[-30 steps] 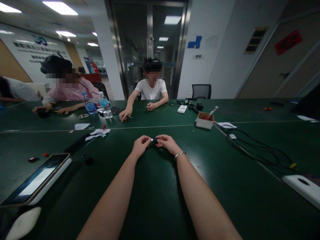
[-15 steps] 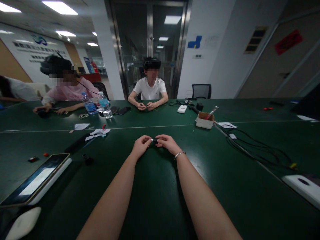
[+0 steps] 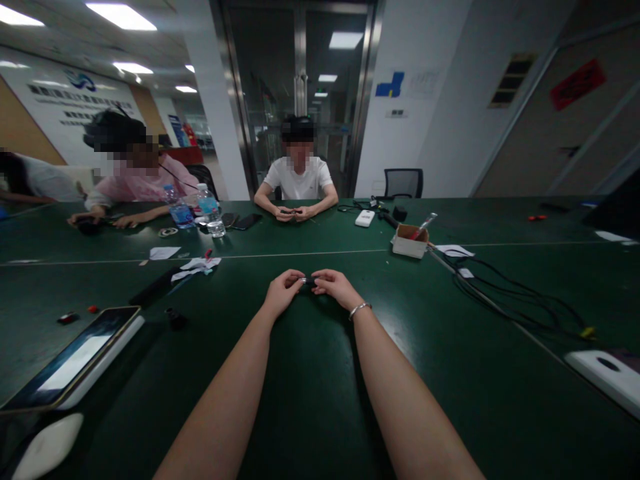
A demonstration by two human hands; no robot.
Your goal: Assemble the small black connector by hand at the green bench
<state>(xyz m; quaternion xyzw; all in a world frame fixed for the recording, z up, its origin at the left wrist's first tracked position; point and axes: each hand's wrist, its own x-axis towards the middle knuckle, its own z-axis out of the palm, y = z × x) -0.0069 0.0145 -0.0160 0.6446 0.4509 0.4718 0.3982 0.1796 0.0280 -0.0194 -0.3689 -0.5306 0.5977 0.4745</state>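
Note:
Just above the green table [image 3: 320,373], both hands meet on a small black object with a shiny metal end [image 3: 309,282]; its exact kind is too small to make out. My left hand [image 3: 284,291] is closed, thumb and fingers pinching the metal end. The black end sits in the closed fingers of my right hand [image 3: 338,287], which has a silver bracelet [image 3: 359,310] at the wrist. Fingertips partly cover the object.
To the left lie a phone [image 3: 75,360] on a white block, a small black piece [image 3: 174,319] and crumpled paper [image 3: 197,268]. A small box [image 3: 410,241] and black cables [image 3: 515,287] are on the right. Co-workers sit across, near two water bottles [image 3: 210,210].
My hands and the small black object stay almost in place. The person opposite has lowered their head slightly.

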